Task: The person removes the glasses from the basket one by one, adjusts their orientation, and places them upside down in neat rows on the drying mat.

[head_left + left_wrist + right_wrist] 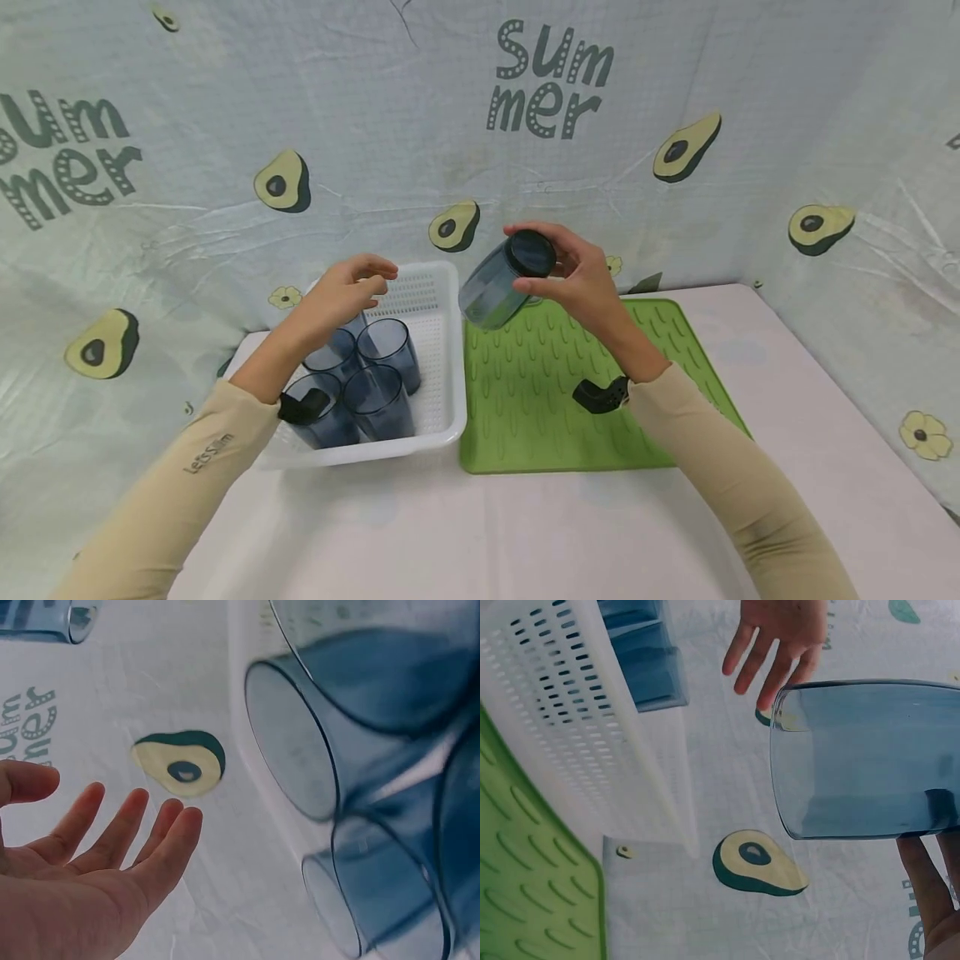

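Observation:
My right hand (577, 271) grips a blue see-through drinking glass (489, 287) above the far left part of the green mat (555, 400). The glass is tilted, its dark round end up beside the fingers and its other end down to the left. Above the white basket (456, 375), my left hand (347, 287) is raised, holding nothing; its fingers are spread and slightly bent in the left wrist view. Several like glasses (377, 402) stand close together in the basket's left part, some partly hidden by the left wrist.
The perforated basket and the ridged mat lie side by side on a pale table (420, 533). Behind the table hangs a light cloth (405, 108) printed with avocados, flowers and lettering. Each wrist carries a small black camera mount (600, 395).

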A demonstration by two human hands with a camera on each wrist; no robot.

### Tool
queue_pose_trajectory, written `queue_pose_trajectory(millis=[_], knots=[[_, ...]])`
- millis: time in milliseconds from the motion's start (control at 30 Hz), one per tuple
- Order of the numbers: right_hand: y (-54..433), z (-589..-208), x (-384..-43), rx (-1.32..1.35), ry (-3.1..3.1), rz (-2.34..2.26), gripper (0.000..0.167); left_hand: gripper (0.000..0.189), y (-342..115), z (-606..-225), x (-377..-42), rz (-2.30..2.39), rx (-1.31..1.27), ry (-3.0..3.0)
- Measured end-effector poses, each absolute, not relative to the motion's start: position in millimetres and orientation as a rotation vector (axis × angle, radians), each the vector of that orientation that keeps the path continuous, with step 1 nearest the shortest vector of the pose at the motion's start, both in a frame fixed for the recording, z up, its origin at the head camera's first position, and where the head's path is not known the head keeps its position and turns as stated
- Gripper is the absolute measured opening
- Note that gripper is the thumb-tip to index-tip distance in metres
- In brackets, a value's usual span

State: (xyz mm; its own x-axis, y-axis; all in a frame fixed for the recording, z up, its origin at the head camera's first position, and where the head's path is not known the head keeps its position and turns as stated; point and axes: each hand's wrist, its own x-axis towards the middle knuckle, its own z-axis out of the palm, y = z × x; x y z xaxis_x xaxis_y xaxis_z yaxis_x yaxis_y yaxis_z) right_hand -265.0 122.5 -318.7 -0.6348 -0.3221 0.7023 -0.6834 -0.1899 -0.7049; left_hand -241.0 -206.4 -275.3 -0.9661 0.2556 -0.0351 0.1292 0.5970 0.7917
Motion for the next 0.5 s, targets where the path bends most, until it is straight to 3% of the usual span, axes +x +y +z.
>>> queue_pose_trajectory(millis=[500], knots=[[124,-326,-266,1.096,-1.887,1.823,0.058,0.043,-261,-272,-259,0.806,0.417,2.975]])
